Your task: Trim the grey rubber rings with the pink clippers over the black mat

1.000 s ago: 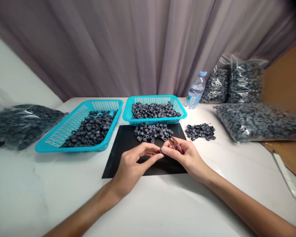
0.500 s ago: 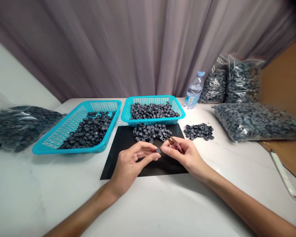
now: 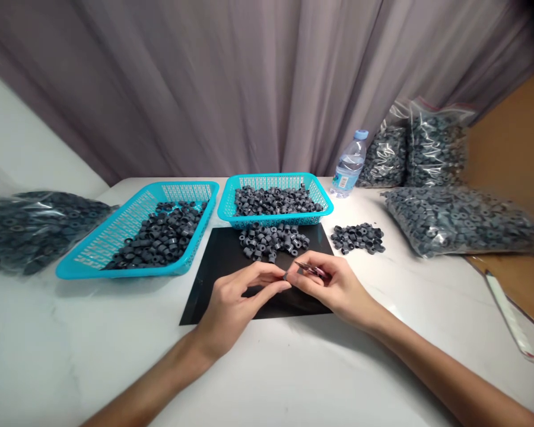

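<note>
My left hand [image 3: 240, 302] is closed, thumb and fingertips pinching a small dark grey plastic ring [image 3: 286, 276] over the black mat. The ring is mostly covered by fingers. My right hand [image 3: 331, 287] meets it from the right, its thumb and index finger at the ring. Against its palm, that hand also grips small snips [image 3: 312, 270] with dark metal tips and pinkish handles; the tips point left. Just beyond both hands lies a loose pile of similar grey rings [image 3: 273, 240] on the black mat [image 3: 218, 261].
Two turquoise baskets, one at left [image 3: 78, 270] and one behind the mat [image 3: 231, 219], contain grey rings. A smaller ring pile [image 3: 358, 237] lies right, near a water bottle [image 3: 349, 166]. Filled bags stand at right [image 3: 463, 222] and left [image 3: 40, 225]. A white-handled tool [image 3: 509, 314] lies far right.
My hands have come closer together; the right thumb and index finger now cover much of the ring. The snips have tilted flatter, tips further left.
</note>
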`<state>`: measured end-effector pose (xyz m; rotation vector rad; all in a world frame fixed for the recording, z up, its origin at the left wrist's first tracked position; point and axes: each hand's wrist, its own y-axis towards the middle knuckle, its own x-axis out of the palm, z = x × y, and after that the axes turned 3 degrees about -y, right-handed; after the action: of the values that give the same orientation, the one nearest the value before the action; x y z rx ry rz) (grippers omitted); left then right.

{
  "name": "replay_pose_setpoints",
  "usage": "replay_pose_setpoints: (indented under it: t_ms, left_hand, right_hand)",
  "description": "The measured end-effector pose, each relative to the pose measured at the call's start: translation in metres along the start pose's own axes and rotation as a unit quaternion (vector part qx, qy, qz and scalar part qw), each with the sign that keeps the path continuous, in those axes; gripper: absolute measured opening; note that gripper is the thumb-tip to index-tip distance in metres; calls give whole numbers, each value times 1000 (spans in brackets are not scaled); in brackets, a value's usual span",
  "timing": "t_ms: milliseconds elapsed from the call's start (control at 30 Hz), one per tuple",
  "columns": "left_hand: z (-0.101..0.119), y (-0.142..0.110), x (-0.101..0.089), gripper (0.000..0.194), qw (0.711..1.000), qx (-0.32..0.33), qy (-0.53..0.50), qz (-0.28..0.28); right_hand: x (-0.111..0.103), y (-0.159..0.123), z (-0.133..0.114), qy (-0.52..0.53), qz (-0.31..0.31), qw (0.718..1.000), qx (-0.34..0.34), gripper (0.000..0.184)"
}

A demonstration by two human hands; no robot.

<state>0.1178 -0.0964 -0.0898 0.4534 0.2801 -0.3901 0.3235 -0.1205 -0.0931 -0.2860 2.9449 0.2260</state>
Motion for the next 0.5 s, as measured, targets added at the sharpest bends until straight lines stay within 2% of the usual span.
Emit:
replay_pose_setpoints:
  t_ms: [200, 400, 500]
  left_hand:
    - [2, 4, 1, 17, 996, -82, -42, 22]
    - [5, 8, 1, 26, 976, -158, -146, 26]
    - [6, 8, 0, 24, 969, -173, -175, 25]
  right_hand:
    - [0, 3, 1, -20, 44, 999, -16, 26]
    - [-18, 12, 12, -66, 139, 987, -52, 25]
    - [-31, 16, 21, -138, 230, 963, -21, 30]
